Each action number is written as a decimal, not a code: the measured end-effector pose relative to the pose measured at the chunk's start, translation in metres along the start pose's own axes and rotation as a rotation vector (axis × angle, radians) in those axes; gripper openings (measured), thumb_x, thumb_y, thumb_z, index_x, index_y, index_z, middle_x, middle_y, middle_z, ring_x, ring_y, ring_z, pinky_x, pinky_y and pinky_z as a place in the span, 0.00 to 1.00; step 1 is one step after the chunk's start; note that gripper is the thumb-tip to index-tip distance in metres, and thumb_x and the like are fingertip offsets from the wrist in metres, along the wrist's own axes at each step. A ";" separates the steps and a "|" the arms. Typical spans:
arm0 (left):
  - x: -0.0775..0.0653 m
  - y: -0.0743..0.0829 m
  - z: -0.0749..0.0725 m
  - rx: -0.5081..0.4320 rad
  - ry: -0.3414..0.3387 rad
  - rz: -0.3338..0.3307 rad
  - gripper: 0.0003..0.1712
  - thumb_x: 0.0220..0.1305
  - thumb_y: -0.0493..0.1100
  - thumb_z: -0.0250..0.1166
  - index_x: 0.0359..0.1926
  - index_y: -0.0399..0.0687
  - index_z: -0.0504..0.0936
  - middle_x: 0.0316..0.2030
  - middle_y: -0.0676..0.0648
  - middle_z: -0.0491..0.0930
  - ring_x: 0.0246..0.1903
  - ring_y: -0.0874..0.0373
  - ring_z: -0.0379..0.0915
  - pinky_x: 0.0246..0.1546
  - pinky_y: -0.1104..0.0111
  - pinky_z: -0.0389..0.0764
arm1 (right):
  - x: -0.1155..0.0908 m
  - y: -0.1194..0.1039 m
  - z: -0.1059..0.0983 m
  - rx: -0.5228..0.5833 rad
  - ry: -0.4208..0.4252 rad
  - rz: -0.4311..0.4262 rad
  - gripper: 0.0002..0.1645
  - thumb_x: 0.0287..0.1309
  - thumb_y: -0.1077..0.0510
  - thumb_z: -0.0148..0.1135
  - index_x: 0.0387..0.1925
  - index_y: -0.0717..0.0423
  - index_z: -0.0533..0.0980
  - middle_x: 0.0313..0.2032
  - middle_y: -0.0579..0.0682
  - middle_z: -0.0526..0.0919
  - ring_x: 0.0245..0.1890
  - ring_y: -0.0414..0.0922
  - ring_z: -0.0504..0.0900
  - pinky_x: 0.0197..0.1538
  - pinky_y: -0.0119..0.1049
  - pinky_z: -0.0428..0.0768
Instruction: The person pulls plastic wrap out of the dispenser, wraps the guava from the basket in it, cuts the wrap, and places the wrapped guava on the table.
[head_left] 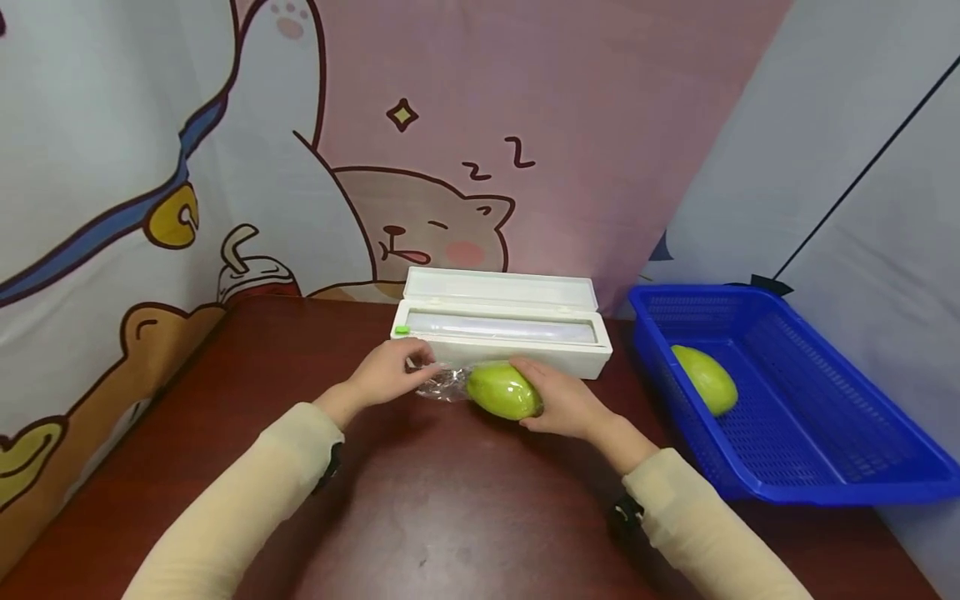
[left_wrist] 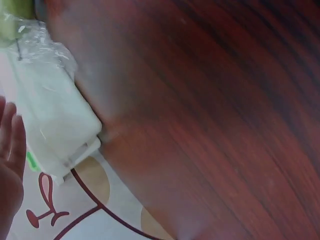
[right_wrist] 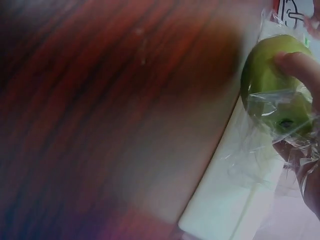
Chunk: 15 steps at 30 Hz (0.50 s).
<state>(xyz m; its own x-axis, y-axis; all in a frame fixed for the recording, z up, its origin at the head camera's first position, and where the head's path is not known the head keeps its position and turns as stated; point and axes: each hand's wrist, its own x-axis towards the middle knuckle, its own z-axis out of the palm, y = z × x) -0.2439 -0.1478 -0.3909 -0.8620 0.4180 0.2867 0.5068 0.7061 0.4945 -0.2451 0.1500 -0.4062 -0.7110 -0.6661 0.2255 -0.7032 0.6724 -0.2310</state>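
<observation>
A green mango [head_left: 504, 391] in clear plastic film is held in my right hand [head_left: 561, 398], just in front of the white box. In the right wrist view, the thumb lies across the mango [right_wrist: 267, 75], and crumpled film [right_wrist: 272, 102] covers its stem end and hangs by the fingers. A loose twist of film [head_left: 446, 384] sticks out to the left of the fruit. My left hand [head_left: 390, 371] is beside that film, thumb tip overlapping it in the head view. In the left wrist view, its fingers [left_wrist: 17, 140] look fairly straight and apart from the film [left_wrist: 45, 47].
A white film dispenser box [head_left: 528, 357] stands at the back with its lid [head_left: 498, 287] raised, a film roll [head_left: 498, 327] inside and a green slider [head_left: 402, 330] on its left. To the right, a blue basket [head_left: 795, 408] contains another yellow-green mango [head_left: 707, 381].
</observation>
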 end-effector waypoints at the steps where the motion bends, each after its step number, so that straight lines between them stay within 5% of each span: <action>1: -0.001 -0.001 -0.002 0.008 -0.001 -0.005 0.09 0.60 0.49 0.63 0.29 0.50 0.79 0.26 0.54 0.78 0.28 0.62 0.73 0.32 0.68 0.76 | -0.002 0.001 -0.002 0.006 0.014 0.009 0.55 0.34 0.51 0.77 0.65 0.59 0.60 0.59 0.58 0.73 0.57 0.53 0.74 0.56 0.48 0.75; 6: -0.001 -0.002 -0.002 -0.052 -0.136 -0.046 0.18 0.62 0.53 0.61 0.21 0.49 0.77 0.17 0.55 0.71 0.20 0.65 0.63 0.23 0.73 0.66 | -0.008 0.006 -0.015 0.046 0.085 0.046 0.54 0.34 0.51 0.77 0.64 0.61 0.62 0.57 0.59 0.74 0.55 0.54 0.75 0.58 0.49 0.74; 10: 0.002 0.006 0.001 -0.239 -0.302 -0.143 0.23 0.67 0.54 0.54 0.35 0.37 0.82 0.27 0.45 0.80 0.25 0.61 0.71 0.25 0.72 0.74 | -0.010 0.007 -0.027 0.059 0.132 0.069 0.54 0.33 0.51 0.78 0.63 0.61 0.62 0.58 0.60 0.74 0.56 0.55 0.74 0.59 0.50 0.72; 12: 0.006 0.012 0.004 -0.344 -0.320 -0.181 0.26 0.70 0.53 0.49 0.44 0.32 0.79 0.37 0.39 0.81 0.31 0.54 0.76 0.27 0.69 0.79 | -0.011 0.006 -0.031 0.059 0.143 0.081 0.55 0.33 0.51 0.78 0.64 0.60 0.62 0.58 0.60 0.73 0.57 0.55 0.74 0.59 0.51 0.72; 15: 0.012 0.022 0.007 -0.486 -0.255 -0.234 0.30 0.73 0.53 0.43 0.59 0.32 0.69 0.50 0.34 0.76 0.42 0.44 0.77 0.34 0.64 0.82 | -0.011 0.004 -0.036 0.062 0.148 0.089 0.55 0.33 0.51 0.78 0.64 0.60 0.62 0.58 0.60 0.73 0.57 0.56 0.74 0.59 0.52 0.72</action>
<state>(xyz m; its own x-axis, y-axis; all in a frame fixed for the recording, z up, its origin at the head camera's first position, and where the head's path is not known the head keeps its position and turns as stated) -0.2431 -0.1231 -0.3824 -0.8920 0.4490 -0.0517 0.1912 0.4785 0.8570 -0.2398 0.1714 -0.3751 -0.7665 -0.5469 0.3368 -0.6389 0.7024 -0.3136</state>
